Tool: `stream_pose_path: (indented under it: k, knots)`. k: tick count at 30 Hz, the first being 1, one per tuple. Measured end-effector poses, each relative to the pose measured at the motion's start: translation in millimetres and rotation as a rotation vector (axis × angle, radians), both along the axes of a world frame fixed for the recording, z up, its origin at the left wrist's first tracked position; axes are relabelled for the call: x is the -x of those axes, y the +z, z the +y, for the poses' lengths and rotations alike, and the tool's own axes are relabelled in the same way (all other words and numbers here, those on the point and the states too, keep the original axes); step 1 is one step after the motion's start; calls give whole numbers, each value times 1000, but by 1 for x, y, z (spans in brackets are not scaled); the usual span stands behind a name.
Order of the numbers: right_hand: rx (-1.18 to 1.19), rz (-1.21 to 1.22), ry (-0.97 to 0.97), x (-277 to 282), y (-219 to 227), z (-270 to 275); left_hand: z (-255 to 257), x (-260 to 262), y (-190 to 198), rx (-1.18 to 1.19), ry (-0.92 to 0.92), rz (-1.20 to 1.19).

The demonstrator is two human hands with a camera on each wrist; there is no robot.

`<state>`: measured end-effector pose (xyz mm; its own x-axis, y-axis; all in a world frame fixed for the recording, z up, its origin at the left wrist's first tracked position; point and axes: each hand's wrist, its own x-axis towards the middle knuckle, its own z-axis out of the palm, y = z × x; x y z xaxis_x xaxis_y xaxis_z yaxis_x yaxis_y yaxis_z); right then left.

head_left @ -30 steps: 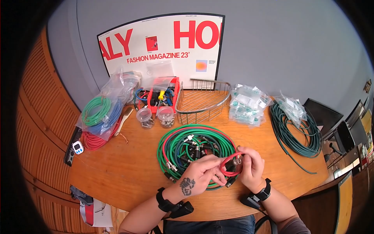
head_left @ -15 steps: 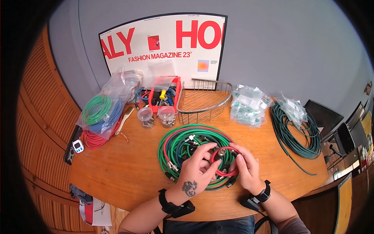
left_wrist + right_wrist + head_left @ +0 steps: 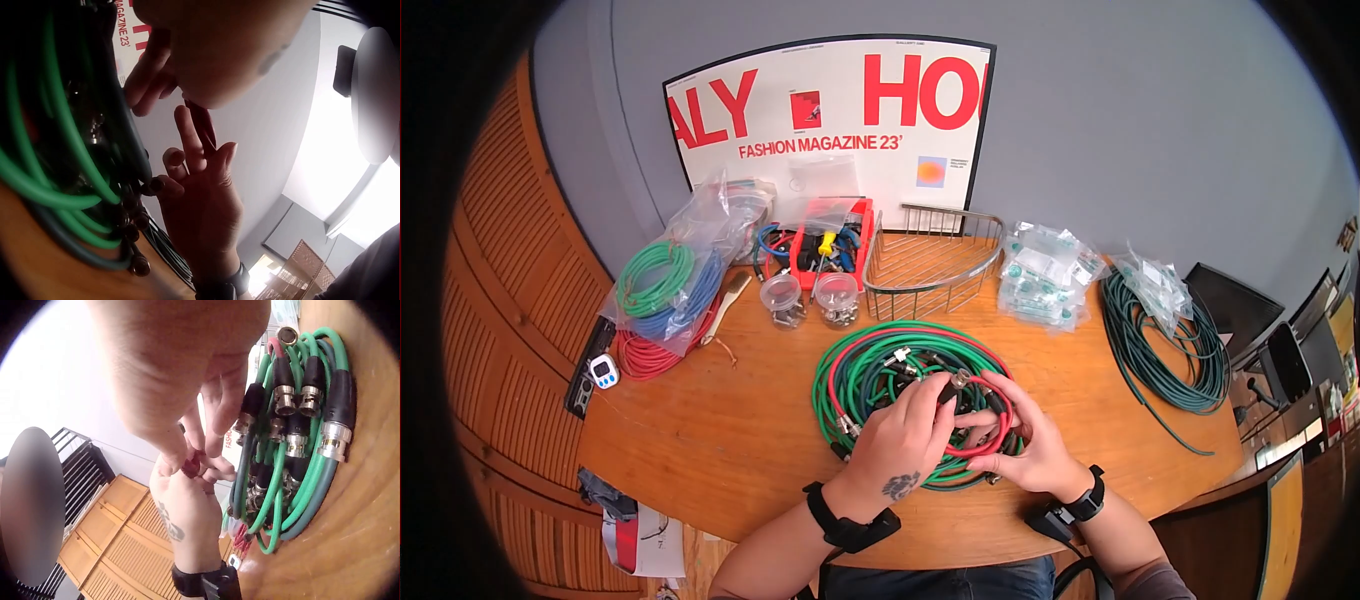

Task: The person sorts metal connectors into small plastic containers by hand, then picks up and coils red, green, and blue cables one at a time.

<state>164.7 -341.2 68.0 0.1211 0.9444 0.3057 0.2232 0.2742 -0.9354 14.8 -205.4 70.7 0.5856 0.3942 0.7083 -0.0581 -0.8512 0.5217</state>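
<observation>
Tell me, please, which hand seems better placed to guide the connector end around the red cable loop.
Probably the left hand: its fingers grip the cable just by the metal connector. The right hand holds the red loop at its side, so it looks better suited to steadying.

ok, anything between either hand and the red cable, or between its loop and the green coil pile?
Nothing visible blocks the hands: left hand and right hand both already grip the red cable. Between its loop and the green coil pile, some right-hand fingers show through the loop.
</observation>
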Motion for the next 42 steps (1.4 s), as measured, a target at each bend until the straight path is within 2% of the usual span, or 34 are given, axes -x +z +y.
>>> stream_pose_path:
  k: [6, 9, 14, 22, 24, 25, 26, 28, 30, 31, 32, 34, 35, 36, 37, 38, 40, 42]
  knots:
    - [10, 21, 17, -6, -4, 0, 1, 2, -1, -16, 40, 68]
    - [18, 6, 23, -5, 0, -1, 0, 0, 0, -35, 39, -2]
    - [46, 130, 6, -3, -1, -2, -3, 0, 4, 89, 43, -14]
    - [-6, 68, -33, -15, -6, -1, -4, -1, 4, 123, -10, -28]
    - [59, 224, -108, -28, -4, -4, -5, 0, 7, 104, -8, -57]
    - [95, 216, -193, -33, 4, -5, -2, 0, 7, 98, -5, -77]
    - [93, 216, -196, -43, 6, -5, 2, 0, 6, 97, -8, -76]
    - [51, 287, -461, -72, -3, -3, 14, 3, 7, 79, 52, -134]
    - [44, 130, -645, -110, -29, -1, 30, 5, 12, 65, 110, -137]
    - [107, 20, -704, -130, -44, -4, 42, 7, 10, 69, 195, -157]
    - [233, 35, -765, -137, -43, -6, 53, 8, 9, 71, 282, -178]
    - [363, -232, -830, -155, -51, -11, 76, 11, 7, 126, 323, -179]
    - [363, -224, -828, -160, -55, -16, 83, 13, 7, 190, 360, -190]
    - [351, -475, -867, -162, -53, -20, 88, 17, 8, 187, 361, -185]
    - [336, -729, -900, -162, -53, -21, 92, 21, 8, 249, 369, -81]
    - [338, -726, -900, -161, -50, -24, 96, 24, 8, 311, 376, 22]
    - [459, -886, -976, -150, -27, -29, 97, 27, 8, 254, 352, 63]
    - [465, -890, -1036, -145, -21, -31, 87, 30, 20, 217, 286, 278]
